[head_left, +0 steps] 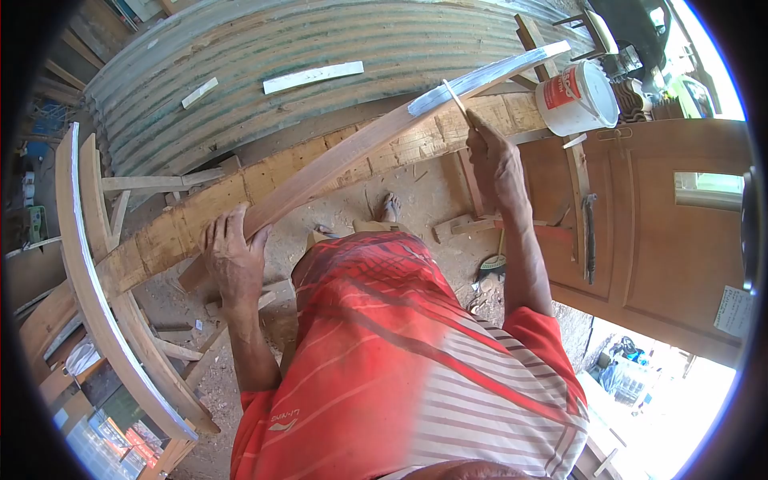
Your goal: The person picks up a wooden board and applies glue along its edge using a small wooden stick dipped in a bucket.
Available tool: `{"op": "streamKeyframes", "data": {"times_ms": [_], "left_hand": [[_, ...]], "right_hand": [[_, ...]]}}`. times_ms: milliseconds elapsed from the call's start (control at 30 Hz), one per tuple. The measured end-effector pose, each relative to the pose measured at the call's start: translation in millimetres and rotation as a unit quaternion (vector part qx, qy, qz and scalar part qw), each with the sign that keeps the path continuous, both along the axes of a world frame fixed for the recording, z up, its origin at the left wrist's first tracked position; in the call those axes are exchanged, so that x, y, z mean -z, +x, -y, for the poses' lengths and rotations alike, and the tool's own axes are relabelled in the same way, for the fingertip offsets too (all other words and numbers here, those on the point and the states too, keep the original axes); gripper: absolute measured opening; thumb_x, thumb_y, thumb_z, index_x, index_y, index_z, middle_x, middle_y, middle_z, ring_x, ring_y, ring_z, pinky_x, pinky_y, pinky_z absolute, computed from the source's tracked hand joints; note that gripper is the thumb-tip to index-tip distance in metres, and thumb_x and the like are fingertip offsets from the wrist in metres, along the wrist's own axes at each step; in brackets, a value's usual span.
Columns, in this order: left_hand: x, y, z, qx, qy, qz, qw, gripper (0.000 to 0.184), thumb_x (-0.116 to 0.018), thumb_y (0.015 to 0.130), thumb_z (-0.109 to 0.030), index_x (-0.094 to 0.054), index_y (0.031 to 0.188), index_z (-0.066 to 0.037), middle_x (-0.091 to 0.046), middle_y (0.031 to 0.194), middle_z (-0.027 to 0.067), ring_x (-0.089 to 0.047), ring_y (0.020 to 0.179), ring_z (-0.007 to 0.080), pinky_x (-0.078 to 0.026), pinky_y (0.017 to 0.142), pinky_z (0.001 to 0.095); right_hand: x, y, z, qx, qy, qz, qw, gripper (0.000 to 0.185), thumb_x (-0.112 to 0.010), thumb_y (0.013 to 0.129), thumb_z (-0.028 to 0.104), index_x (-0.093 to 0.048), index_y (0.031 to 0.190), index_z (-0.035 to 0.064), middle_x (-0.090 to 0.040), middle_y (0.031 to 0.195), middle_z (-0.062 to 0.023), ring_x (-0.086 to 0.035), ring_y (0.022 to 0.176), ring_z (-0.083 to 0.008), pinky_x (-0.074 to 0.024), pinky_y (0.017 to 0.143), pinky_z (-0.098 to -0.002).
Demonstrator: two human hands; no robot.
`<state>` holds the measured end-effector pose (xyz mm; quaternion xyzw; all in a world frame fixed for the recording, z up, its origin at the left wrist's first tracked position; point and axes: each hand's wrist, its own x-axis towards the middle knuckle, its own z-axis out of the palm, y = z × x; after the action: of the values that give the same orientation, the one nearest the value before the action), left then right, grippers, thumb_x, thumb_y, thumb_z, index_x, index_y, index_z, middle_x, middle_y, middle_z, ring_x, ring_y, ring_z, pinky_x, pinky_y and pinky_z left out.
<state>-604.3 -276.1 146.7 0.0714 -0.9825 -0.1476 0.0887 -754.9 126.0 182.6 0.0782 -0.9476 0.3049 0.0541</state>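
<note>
A long wooden board [336, 166] slants across the workbench beam, its far end coated with a wet-looking white layer [488, 72]. My left hand [234, 244] is closed round the near part of this board, thumb on one side and fingers on the other. In my right hand [494, 156] is a thin paintbrush [459, 100], seen edge-on, with a brown handle and a white tip. That tip touches the edge of the board at the white layer. Beyond my right hand, a white bucket [596, 94] with a red label stands on the beam's far right end.
The thick beam [184, 218] runs under the board on wooden supports. At left rests a curved board [94, 280] with a white edge. Two white-coated strips [312, 77] [199, 93] lie on the corrugated sheet [192, 132]. A brown door panel [664, 240] stands at right.
</note>
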Motion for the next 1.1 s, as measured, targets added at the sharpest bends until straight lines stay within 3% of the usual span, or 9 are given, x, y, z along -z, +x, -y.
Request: {"op": "streamKeyframes", "data": {"times_ms": [133, 233, 367, 533, 633, 800, 900, 1000, 1100], "left_hand": [[-0.2, 1.9, 3.1, 0.013, -0.001, 0.003, 1.0, 0.058, -0.088, 0.084, -0.025, -0.065, 0.135, -0.009, -0.072, 0.117, 0.0136, -0.066, 0.117, 0.0341, -0.044, 0.114, 0.0515], [-5.0, 3.7, 6.5, 0.028, -0.016, 0.019, 0.999, 0.063, -0.088, 0.084, -0.024, -0.063, 0.14, -0.01, -0.073, 0.12, 0.0134, -0.067, 0.12, 0.0311, -0.038, 0.121, 0.0521], [-18.5, 5.2, 6.0, -0.01, -0.016, 0.075, 0.997, 0.072, -0.088, 0.084, -0.026, -0.059, 0.149, -0.013, -0.074, 0.123, 0.0142, -0.067, 0.122, 0.0301, -0.03, 0.126, 0.0544], [-15.0, 18.5, 21.7, -0.083, -0.045, 0.109, 0.99, 0.083, -0.091, 0.08, -0.033, -0.056, 0.153, -0.016, -0.074, 0.125, 0.0142, -0.066, 0.123, 0.032, -0.027, 0.127, 0.0555], [-12.9, 34.1, 35.7, -0.123, -0.104, 0.102, 0.982, 0.082, -0.092, 0.078, -0.037, -0.06, 0.149, -0.015, -0.074, 0.124, 0.014, -0.065, 0.124, 0.0322, -0.026, 0.127, 0.0555], [-9.7, 38.8, 43.3, -0.119, -0.073, 0.097, 0.985, 0.065, -0.092, 0.077, -0.039, -0.069, 0.132, -0.012, -0.074, 0.119, 0.0136, -0.065, 0.123, 0.0319, -0.027, 0.127, 0.0556], [-12.7, 39.6, 42.4, -0.121, -0.076, 0.097, 0.985, 0.06, -0.092, 0.077, -0.038, -0.071, 0.126, -0.011, -0.074, 0.118, 0.0132, -0.065, 0.122, 0.0319, -0.027, 0.127, 0.0557], [-13.1, 39.1, 40.5, -0.124, -0.071, 0.092, 0.985, 0.058, -0.093, 0.077, -0.038, -0.071, 0.123, -0.011, -0.074, 0.117, 0.0131, -0.066, 0.121, 0.0319, -0.028, 0.126, 0.0556], [-13.2, 39.3, 40.1, -0.12, -0.069, 0.087, 0.987, 0.056, -0.093, 0.077, -0.037, -0.071, 0.121, -0.01, -0.075, 0.116, 0.013, -0.066, 0.121, 0.0317, -0.028, 0.126, 0.0553]], "right_hand": [[0.8, 16.4, 12.3, -0.039, 0.028, 0.046, 0.998, 0.04, -0.062, 0.105, 0.009, -0.067, 0.145, 0.0056, -0.069, 0.085, -0.0167, -0.067, 0.071, -0.0183, -0.0533, 0.067, -0.0376], [-4.3, 40.8, 40.3, -0.117, 0.057, 0.002, 0.991, 0.045, -0.066, 0.102, 0.01, -0.066, 0.147, 0.016, -0.067, 0.089, -0.0158, -0.068, 0.078, -0.0309, -0.0548, 0.072, -0.0434], [2.4, 26.9, 14.0, -0.058, 0.126, -0.045, 0.989, 0.049, -0.068, 0.1, 0.011, -0.067, 0.146, 0.0246, -0.067, 0.096, -0.0157, -0.07, 0.085, -0.037, -0.0574, 0.075, -0.0469], [-2.2, -7.2, -32.3, 0.047, 0.161, -0.056, 0.984, 0.045, -0.065, 0.103, 0.014, -0.066, 0.147, 0.024, -0.068, 0.098, -0.018, -0.069, 0.084, -0.0396, -0.0554, 0.075, -0.0494], [-9.1, -0.3, -11.0, 0.015, 0.149, -0.061, 0.987, 0.044, -0.065, 0.102, 0.014, -0.067, 0.145, 0.0229, -0.069, 0.099, -0.0163, -0.07, 0.083, -0.0383, -0.0561, 0.074, -0.0488], [2.8, 22.3, 32.2, -0.097, 0.137, -0.071, 0.983, 0.043, -0.067, 0.1, 0.013, -0.069, 0.142, 0.0236, -0.07, 0.099, -0.0118, -0.071, 0.083, -0.0355, -0.0582, 0.072, -0.0466], [3.9, 12.2, 22.4, -0.049, 0.166, -0.073, 0.982, 0.043, -0.068, 0.099, 0.013, -0.07, 0.14, 0.0241, -0.071, 0.1, -0.0108, -0.072, 0.084, -0.0354, -0.0587, 0.073, -0.047], [0.7, -6.2, -0.6, 0.044, 0.217, -0.046, 0.974, 0.029, -0.064, 0.104, 0.02, -0.072, 0.131, 0.0198, -0.071, 0.102, -0.0112, -0.072, 0.086, -0.0374, -0.058, 0.074, -0.0498], [-8.4, -23.4, -22.2, 0.118, 0.233, -0.044, 0.964, 0.032, -0.063, 0.105, 0.02, -0.071, 0.136, 0.0185, -0.071, 0.102, -0.0159, -0.072, 0.085, -0.0392, -0.0572, 0.075, -0.0519]]}}
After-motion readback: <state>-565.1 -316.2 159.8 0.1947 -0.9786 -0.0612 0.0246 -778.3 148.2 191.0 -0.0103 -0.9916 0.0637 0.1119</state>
